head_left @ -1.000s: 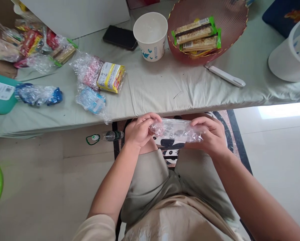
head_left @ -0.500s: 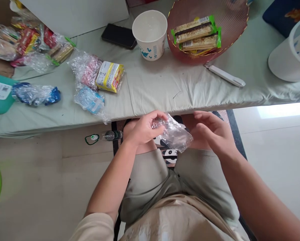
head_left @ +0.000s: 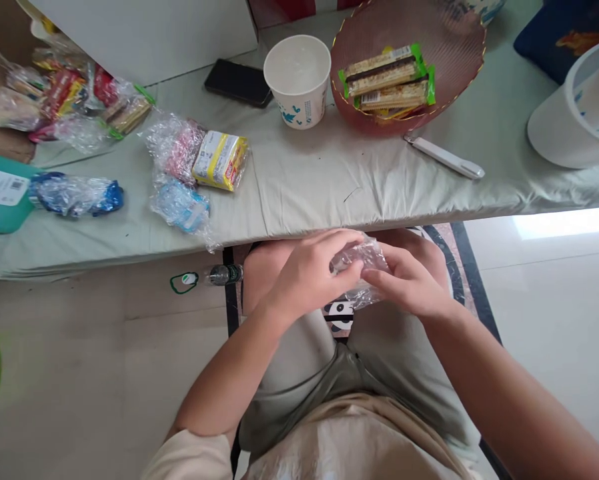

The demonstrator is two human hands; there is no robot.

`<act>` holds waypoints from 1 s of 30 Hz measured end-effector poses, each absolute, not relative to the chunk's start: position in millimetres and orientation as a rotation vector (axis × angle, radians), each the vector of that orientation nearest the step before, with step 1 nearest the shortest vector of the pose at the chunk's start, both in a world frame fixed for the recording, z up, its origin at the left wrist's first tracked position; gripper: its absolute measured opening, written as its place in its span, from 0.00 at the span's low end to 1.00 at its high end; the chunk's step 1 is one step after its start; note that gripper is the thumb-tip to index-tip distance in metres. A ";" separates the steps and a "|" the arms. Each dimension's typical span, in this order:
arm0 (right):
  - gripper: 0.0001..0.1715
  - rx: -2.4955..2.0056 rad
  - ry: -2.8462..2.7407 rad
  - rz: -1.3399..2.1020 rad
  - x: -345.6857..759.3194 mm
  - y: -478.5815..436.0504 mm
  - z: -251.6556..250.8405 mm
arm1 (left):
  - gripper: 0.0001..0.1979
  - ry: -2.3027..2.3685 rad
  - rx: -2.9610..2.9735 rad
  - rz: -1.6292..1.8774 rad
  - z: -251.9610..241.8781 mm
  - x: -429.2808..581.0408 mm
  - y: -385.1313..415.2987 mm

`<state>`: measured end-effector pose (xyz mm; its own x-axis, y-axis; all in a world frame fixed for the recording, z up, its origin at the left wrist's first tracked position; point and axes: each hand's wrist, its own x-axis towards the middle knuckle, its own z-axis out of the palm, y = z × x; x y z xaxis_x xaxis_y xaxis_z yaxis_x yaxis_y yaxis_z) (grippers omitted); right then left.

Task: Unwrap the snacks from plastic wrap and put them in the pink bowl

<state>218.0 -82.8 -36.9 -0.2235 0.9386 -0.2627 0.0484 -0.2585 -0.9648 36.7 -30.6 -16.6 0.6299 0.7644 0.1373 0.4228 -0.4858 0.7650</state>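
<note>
Clear crumpled plastic wrapper (head_left: 360, 270) is pinched between the left hand (head_left: 312, 277) and right hand (head_left: 409, 287), fingertips curled together over the lap. Just beyond, the cloth-covered table (head_left: 329, 180) edge holds a paper cup (head_left: 297, 80), snack packets (head_left: 199, 167) and a red basket (head_left: 454, 40).

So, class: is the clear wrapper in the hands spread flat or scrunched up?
Scrunched up: the wrapper is bunched into a small crinkled wad between the left hand and right hand.

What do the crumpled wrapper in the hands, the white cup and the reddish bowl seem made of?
The wrapper looks like thin clear plastic film: see-through, glossy, creased. The cup looks like paper: matte white, rolled rim, blue print. The bowl seems translucent reddish plastic, finely ribbed, gold-edged; glass cannot be ruled out.
</note>
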 end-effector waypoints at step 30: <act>0.06 -1.462 -1.154 0.772 218.9 8.2 -17.0 | 0.23 0.771 1.217 0.849 -18.3 77.2 91.9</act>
<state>218.9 8.2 -17.0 0.3217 0.9393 0.1192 0.2480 0.0379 -0.9680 77.2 91.9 -18.3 0.4824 0.8744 -0.0520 -0.1355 0.1332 0.9818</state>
